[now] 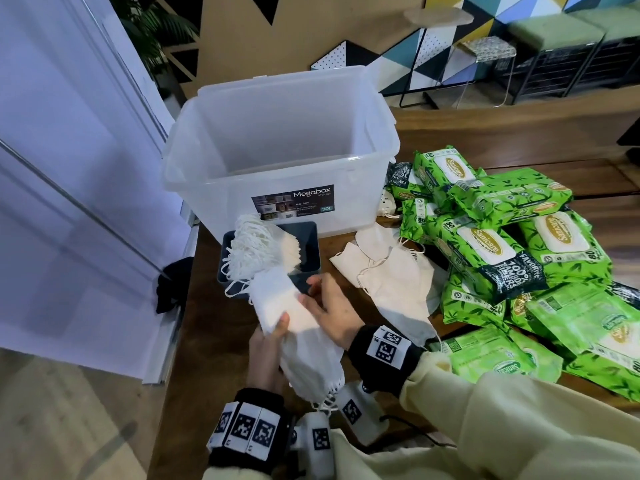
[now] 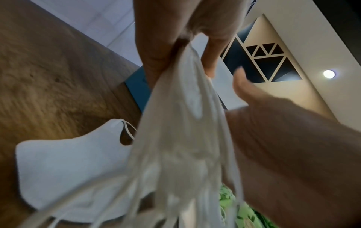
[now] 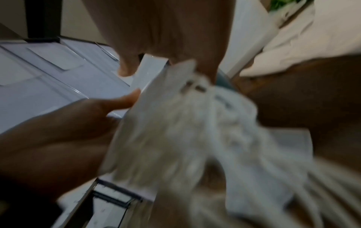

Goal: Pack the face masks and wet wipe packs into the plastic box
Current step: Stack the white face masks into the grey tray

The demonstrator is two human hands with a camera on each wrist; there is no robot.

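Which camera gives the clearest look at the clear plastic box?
The head view. It shows the whole plastic box standing open and empty behind the small grey bin, label facing the camera. The left wrist view shows none of it that I can make out; the right wrist view is too blurred to tell.

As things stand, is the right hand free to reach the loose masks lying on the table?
Probably not right now: the right hand is busy on the mask stack that the left hand also grips. The loose masks lie unobstructed just beside it.
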